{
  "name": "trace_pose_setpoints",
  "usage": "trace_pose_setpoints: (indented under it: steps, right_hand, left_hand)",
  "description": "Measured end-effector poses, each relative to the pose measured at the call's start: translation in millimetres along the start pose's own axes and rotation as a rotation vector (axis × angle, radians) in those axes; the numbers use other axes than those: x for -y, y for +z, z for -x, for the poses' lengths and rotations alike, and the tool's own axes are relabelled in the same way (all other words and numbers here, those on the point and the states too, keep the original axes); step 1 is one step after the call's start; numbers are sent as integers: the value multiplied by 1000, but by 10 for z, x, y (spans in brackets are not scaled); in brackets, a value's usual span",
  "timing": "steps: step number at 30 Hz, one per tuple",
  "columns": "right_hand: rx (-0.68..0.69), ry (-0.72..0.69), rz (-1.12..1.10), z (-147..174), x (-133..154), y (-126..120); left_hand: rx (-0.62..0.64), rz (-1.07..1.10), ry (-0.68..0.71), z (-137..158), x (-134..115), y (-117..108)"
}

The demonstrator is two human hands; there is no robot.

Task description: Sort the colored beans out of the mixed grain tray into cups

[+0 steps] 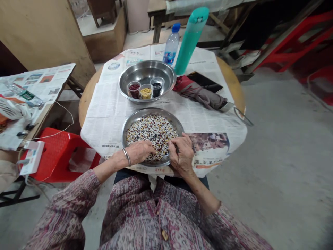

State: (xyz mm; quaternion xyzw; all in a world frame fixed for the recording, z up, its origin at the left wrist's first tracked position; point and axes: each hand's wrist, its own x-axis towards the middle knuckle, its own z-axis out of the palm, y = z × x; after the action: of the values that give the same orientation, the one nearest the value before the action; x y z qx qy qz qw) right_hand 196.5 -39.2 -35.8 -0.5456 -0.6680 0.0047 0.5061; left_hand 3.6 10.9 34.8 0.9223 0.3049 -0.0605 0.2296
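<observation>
A round steel dish (125, 121) lies near the front edge of the table, spread with mixed white, dark red, yellow and black beans or grains (153, 130). My left hand (140, 152), with a bangle at the wrist, reaches over its near left side. Those fingers are pinched down at the grains, and their tips are partly hidden. Over the right rim, my right hand (182, 154) is curled with thumb and fingertips together. Whatever either hand holds is too small to make out. Behind sits a deeper steel basin (148, 66) holding cups of red beans (134, 90), yellow grains (145, 93) and black beans (156, 89).
Newspaper (104, 104) covers the round table. At the back stand a plastic water bottle (171, 47) and a tall teal bottle (191, 41). A folded umbrella (201, 93) and a dark phone (205, 82) lie right. A red stool (59, 152) with a power strip (32, 158) stands left.
</observation>
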Motion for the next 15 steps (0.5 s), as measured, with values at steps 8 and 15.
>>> trace_pose_setpoints:
  steps: [8, 15]
  right_hand:
    - [-7, 6, -9, -17, 13, -9]
    - [-9, -4, -3, -18, 14, -5]
  left_hand:
    - [-304, -141, -241, -291, 120, -122]
    - [-246, -235, 132, -550, 103, -18]
